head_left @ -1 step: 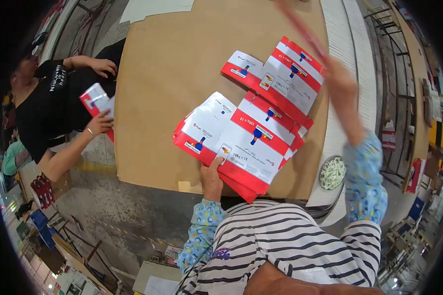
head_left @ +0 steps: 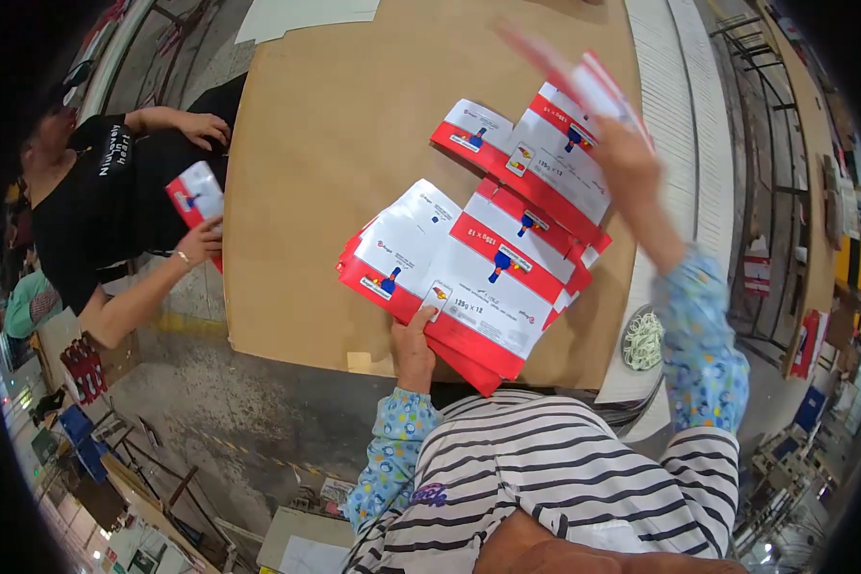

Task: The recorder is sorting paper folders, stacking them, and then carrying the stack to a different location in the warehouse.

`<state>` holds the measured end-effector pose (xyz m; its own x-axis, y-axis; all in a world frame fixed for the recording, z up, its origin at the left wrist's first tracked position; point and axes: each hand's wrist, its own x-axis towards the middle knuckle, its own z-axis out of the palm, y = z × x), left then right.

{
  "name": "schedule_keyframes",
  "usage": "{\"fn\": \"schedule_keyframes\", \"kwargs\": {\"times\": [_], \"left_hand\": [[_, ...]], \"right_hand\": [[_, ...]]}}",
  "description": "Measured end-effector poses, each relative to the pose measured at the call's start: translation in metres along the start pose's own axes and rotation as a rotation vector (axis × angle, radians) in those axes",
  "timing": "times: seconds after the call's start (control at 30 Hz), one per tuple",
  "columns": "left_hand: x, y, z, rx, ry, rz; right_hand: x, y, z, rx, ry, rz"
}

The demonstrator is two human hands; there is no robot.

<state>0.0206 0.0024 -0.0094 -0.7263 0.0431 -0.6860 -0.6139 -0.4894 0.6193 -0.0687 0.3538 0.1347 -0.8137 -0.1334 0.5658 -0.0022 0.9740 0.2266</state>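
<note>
A brown tabletop (head_left: 292, 220) fills the upper middle of the frame, its near edge bowed by the lens. Below it and to the left runs a grey concrete floor (head_left: 196, 397), scuffed and blotched with dark patches, crossed by a faded yellow stripe (head_left: 193, 326). Dark metal frames (head_left: 751, 57) stand at upper right, beside a long wooden board (head_left: 802, 124) that curves down the right side. A yellow-and-black panel (head_left: 849, 263) shows farther right. Blue bins (head_left: 81, 435) sit at lower left, near cluttered racks. Bright light (head_left: 77, 526) glows at the lower-left rim.
</note>
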Motion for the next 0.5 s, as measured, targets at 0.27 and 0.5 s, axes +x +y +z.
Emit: {"fn": "schedule_keyframes", "kwargs": {"times": [0.27,0.5], "left_hand": [[0.005,-0.005,-0.009,0.002,0.047,-0.031],[0.007,-0.005,-0.017,0.011,0.031,-0.041]], "right_hand": [[-0.086,-0.078,0.104,0.251,-0.488,0.054],[-0.079,-0.066,0.129,0.212,-0.631,-0.091]]}}
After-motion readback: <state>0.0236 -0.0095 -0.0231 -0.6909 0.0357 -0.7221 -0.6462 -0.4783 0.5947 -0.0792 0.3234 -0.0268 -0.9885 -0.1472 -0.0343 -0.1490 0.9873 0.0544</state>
